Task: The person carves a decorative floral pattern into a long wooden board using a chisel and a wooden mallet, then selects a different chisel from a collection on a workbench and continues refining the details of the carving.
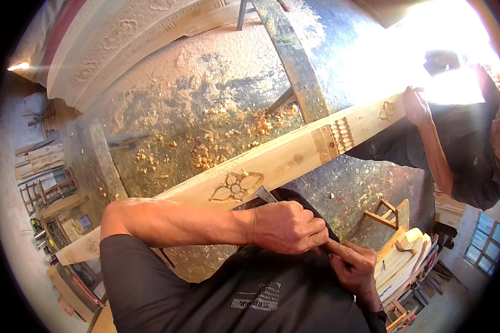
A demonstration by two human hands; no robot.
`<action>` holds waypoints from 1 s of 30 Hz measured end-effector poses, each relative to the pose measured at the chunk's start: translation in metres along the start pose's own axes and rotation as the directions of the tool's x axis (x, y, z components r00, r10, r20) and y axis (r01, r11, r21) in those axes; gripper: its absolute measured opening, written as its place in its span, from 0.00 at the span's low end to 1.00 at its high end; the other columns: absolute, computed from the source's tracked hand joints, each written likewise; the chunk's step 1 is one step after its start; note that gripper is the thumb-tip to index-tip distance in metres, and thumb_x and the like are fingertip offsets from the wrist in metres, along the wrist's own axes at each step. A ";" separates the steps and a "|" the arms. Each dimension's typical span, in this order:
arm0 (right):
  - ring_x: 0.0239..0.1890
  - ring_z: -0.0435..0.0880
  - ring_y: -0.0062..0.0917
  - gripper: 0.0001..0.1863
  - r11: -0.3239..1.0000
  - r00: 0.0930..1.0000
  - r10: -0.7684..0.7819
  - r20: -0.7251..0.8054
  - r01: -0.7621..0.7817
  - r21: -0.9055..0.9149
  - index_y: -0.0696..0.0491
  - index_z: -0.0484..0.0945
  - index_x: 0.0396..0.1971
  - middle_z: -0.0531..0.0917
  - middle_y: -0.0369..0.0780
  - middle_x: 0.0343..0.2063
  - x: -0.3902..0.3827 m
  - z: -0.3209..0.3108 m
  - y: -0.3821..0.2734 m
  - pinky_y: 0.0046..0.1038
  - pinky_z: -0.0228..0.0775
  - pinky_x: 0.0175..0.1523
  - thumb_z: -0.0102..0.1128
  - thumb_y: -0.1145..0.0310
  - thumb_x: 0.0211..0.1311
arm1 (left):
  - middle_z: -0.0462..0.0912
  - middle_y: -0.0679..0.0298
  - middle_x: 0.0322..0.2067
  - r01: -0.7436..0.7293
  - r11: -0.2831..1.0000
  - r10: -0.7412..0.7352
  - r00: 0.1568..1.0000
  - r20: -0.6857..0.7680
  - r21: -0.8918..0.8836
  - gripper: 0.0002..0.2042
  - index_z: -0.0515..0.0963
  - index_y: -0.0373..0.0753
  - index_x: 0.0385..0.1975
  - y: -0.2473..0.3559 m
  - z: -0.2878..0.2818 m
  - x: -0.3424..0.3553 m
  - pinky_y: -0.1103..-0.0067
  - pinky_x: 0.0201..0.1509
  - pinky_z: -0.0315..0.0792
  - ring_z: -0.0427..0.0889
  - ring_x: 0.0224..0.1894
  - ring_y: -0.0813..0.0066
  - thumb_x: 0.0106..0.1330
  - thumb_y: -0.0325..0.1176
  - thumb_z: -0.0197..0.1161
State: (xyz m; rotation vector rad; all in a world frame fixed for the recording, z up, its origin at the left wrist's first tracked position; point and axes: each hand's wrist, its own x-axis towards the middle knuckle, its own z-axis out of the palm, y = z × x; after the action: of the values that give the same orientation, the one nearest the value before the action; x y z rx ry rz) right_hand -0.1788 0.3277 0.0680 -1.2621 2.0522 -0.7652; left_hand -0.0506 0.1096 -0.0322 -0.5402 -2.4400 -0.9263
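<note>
My left hand (289,226) is closed in a fist around a chisel, and its flat metal blade (266,195) sticks out toward the wooden beam (283,161). The blade tip is close to a carved flower with leaves (234,187) on the beam's face; I cannot tell whether it touches. My right hand (354,266) is closed at the rear of the chisel, in line with the blade, its forefinger against my left fist. Both hands hide the handle. The long pale beam runs from lower left to upper right, with a band of carved beads (342,136) farther along.
At the beam's far right end is another person's hand (418,108). A plank bench (294,58) stands beyond the beam. Wood shavings (208,155) litter the floor. A curved carved panel (122,41) lies upper left, and stacked boards (400,263) stand at right.
</note>
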 end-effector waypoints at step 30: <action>0.18 0.82 0.30 0.23 0.999 1.000 -0.027 0.009 0.028 -0.032 0.54 0.92 0.53 0.82 0.40 0.21 -0.003 0.003 0.003 0.32 0.72 0.24 0.72 0.83 0.56 | 0.71 0.69 0.24 0.148 0.985 -0.155 0.984 -0.086 -0.090 0.22 0.79 0.44 0.32 0.013 0.004 0.010 0.74 0.24 0.68 0.77 0.23 0.73 0.67 0.59 0.71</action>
State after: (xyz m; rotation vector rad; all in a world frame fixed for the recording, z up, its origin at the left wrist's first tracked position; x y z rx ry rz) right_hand -0.1772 0.3312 0.0641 -1.3119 2.0523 -0.7406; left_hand -0.0535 0.1227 -0.0225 -0.3351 -2.3928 -1.0947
